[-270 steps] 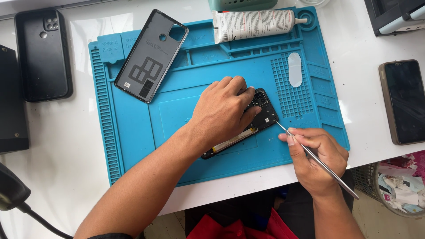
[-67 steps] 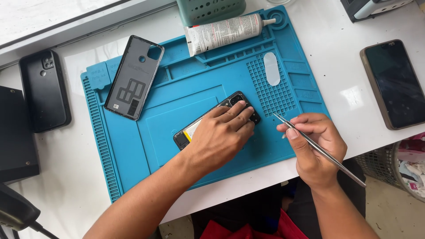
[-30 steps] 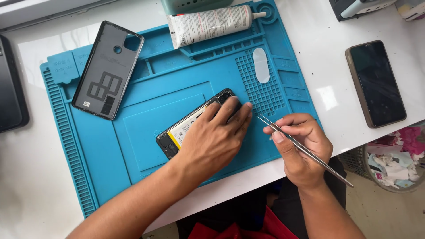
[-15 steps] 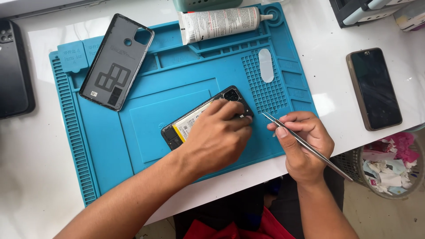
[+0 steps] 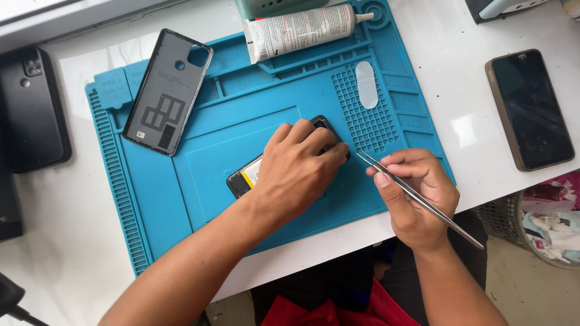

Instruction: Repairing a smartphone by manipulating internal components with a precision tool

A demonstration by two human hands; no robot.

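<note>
A white, smooth table [image 5: 72, 241] carries a blue rubbery work mat [image 5: 199, 151] moulded with ridges along its left edge, shallow trays along its far edge and a grid of small square pockets toward its right. Beyond the table's near edge, at the right, a wire basket [image 5: 531, 229] of scraps stands on a pale floor.

On the mat's far left corner lies a grey plastic phone back cover [image 5: 168, 90], inner side up, with camera cut-outs. Along the far edge lies a white tube [image 5: 299, 30] with a nozzle, and a small pale oval piece [image 5: 366, 84] rests on the pocket grid. Off the mat, a black phone [image 5: 30, 108] lies near the table's left edge and a dark-screened phone [image 5: 530, 108] near its right.

The opened phone [image 5: 244, 178] lies slantwise in the middle of the mat, a yellow-marked part showing at its lower end. The left hand [image 5: 296, 172] presses flat upon it, fingers [image 5: 314, 136] spread over its upper half. The right hand [image 5: 417, 199] is just beside it, fingers pinching thin metal tweezers [image 5: 417, 196] whose tips point at the phone's upper end, close to but apart from it.
</note>
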